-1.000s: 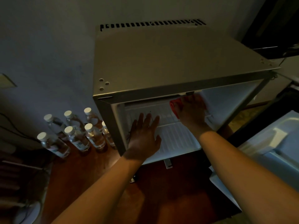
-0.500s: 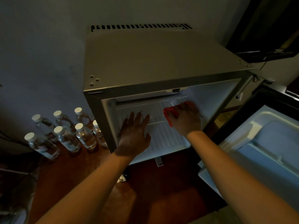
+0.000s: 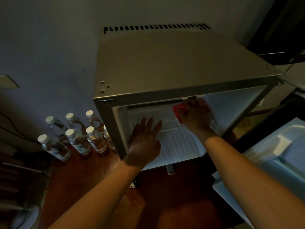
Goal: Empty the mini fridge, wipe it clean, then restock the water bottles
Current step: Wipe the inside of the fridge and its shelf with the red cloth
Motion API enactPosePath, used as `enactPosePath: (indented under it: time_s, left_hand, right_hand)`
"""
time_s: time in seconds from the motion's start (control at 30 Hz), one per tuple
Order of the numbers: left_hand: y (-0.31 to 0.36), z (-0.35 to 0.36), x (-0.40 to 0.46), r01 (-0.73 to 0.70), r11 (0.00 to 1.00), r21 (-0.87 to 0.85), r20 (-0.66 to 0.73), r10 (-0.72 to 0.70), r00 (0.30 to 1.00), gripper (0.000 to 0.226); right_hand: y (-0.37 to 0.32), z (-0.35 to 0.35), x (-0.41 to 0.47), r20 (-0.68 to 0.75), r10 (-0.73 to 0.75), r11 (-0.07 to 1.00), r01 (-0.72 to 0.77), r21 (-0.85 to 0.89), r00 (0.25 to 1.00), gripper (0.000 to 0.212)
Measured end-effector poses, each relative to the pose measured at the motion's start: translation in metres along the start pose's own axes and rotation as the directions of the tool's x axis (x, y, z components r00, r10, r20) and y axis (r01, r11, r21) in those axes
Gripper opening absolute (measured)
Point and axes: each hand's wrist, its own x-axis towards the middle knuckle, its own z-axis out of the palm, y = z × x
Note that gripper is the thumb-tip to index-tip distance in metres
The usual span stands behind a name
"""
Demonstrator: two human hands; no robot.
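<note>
Fridge: our mini fridge [image 3: 165, 63] stands open and we see no bottles inside.
Door: the door [image 3: 272, 156] hangs open on our right.
Left hand: our left hand [image 3: 145, 139] lies flat with fingers spread wide on the white shelf [image 3: 178, 142], holding nothing.
Right hand: our right hand [image 3: 196, 116] presses the red cloth [image 3: 179, 109] up near the top of the inside; we cannot tell how its fingers curl.
Change: half a second ago the cloth was lower on the shelf; now it has slid up and to the right.
Meaning: we think the wiping is going on and more spots are getting clean.
Bottles: the water bottles [image 3: 77, 139] wait on the floor [image 3: 165, 195], just left of the fridge.
Next: we guess they go back in after the wiping.
</note>
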Motion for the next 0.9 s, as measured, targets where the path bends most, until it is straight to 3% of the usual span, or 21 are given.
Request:
enactPosePath:
  time_s: [0.17, 0.3, 0.4, 0.6, 0.9]
  left_hand:
    - [0.000, 0.000, 0.000, 0.012, 1.000, -0.004, 0.021, -0.012, 1.000, 0.079]
    - [0.001, 0.000, 0.000, 0.018, 1.000, -0.004, 0.022, -0.018, 1.000, 0.078]
    - [0.001, -0.001, 0.001, 0.017, 1.000, -0.010, 0.026, -0.016, 1.000, 0.079]
    - [0.000, 0.000, 0.000, 0.017, 1.000, -0.012, 0.024, -0.016, 1.000, 0.079]
    - [-0.001, 0.002, 0.000, 0.000, 1.000, -0.013, 0.012, 0.000, 1.000, 0.080]
  right_hand:
    - [-0.010, -0.004, -0.005, 0.006, 0.076, 0.997, -0.076, -0.017, 0.997, 0.066]
    - [-0.022, -0.016, -0.019, -0.012, 0.146, 0.988, -0.145, 0.053, 0.989, 0.056]
    - [-0.021, -0.019, -0.033, -0.028, 0.120, 0.989, -0.117, 0.090, 0.992, 0.060]
    - [-0.021, -0.029, -0.050, -0.006, 0.120, 0.988, -0.118, 0.103, 0.993, 0.040]
    - [-0.022, -0.039, -0.069, 0.004, 0.152, 0.969, -0.150, 0.199, 0.988, 0.029]
